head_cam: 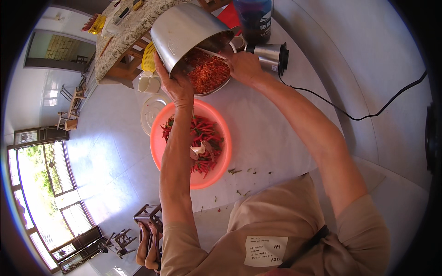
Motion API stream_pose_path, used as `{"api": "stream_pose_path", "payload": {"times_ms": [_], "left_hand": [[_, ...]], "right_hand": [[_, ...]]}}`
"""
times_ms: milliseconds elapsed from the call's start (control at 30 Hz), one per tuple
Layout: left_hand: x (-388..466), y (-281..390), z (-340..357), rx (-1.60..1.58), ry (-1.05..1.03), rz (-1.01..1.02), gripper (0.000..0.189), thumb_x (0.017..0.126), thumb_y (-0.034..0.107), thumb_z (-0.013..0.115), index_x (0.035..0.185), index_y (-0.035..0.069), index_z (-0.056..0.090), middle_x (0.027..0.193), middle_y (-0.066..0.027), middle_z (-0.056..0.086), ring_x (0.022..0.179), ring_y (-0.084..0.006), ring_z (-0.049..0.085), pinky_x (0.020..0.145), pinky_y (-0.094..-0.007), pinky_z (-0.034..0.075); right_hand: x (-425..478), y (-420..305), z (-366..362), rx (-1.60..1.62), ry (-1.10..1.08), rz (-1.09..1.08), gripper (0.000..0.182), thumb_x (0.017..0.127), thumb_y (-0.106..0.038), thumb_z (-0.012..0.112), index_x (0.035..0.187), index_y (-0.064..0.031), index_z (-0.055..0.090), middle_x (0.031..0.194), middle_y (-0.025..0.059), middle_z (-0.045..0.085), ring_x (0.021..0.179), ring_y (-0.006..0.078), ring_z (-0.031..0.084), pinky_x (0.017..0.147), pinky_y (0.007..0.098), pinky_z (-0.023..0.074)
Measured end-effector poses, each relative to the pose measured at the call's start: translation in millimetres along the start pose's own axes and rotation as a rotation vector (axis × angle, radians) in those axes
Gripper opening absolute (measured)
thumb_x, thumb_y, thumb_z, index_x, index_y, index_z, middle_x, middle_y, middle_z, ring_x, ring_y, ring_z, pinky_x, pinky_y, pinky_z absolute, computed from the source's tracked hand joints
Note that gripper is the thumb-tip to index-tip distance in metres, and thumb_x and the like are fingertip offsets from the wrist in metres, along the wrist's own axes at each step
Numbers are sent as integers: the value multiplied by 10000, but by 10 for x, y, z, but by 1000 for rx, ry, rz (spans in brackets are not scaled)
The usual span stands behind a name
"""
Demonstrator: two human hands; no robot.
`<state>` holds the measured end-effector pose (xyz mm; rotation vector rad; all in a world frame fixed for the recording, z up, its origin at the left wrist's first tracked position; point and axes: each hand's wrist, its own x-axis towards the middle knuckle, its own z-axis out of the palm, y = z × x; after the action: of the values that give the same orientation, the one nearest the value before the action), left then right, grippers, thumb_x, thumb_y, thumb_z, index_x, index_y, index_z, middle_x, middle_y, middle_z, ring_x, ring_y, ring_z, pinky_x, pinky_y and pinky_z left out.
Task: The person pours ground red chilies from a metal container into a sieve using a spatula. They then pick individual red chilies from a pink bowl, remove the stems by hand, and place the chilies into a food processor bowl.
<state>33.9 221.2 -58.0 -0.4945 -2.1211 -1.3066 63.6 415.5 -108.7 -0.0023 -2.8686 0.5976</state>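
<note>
My left hand (176, 84) grips the rim of a stainless-steel pot (186, 27), which is tipped over with its mouth facing down and to the right. Below the mouth, chopped red chili (210, 74) lies in a round metal basin (215, 90). Held in my right hand (245, 67) is a white-handled utensil (210, 52) reaching under the pot's mouth; its far end is hidden. Nearer me stands a coral plastic basin (226, 145) of whole red chilies (203, 127), with a pale piece like garlic (198, 149) on top. My left forearm covers part of it.
A steel appliance (267, 57) with a black cord (345, 112) lies at the right, beside a dark blue container (255, 20). A cream mug (149, 84), clear lid (152, 110) and yellow basket (148, 57) stand left. Chili stems (234, 171) litter the floor sheet. Someone's legs (148, 241) appear lower left.
</note>
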Motion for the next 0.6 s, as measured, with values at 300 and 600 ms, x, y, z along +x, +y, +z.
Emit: {"api": "stream_pose_path", "payload": {"times_ms": [300, 600], "left_hand": [[95, -248, 34, 65, 32, 4, 604, 966, 150, 501, 1541, 142, 316, 1373, -190, 557, 1207, -358, 587, 1005, -399, 452], [80, -166, -11, -117, -14, -113, 571, 1004, 274, 508, 1534, 148, 335, 1343, -172, 595, 1197, -307, 605, 1010, -398, 468]], "right_hand": [[-215, 320, -65, -61, -11, -241, 432, 834, -105, 595, 1264, -140, 586, 877, 167, 710, 806, 358, 701, 663, 490, 535], [138, 39, -212, 17, 148, -113, 403, 793, -79, 625, 1189, -153, 619, 813, 124, 701, 772, 344, 686, 619, 505, 506]]}}
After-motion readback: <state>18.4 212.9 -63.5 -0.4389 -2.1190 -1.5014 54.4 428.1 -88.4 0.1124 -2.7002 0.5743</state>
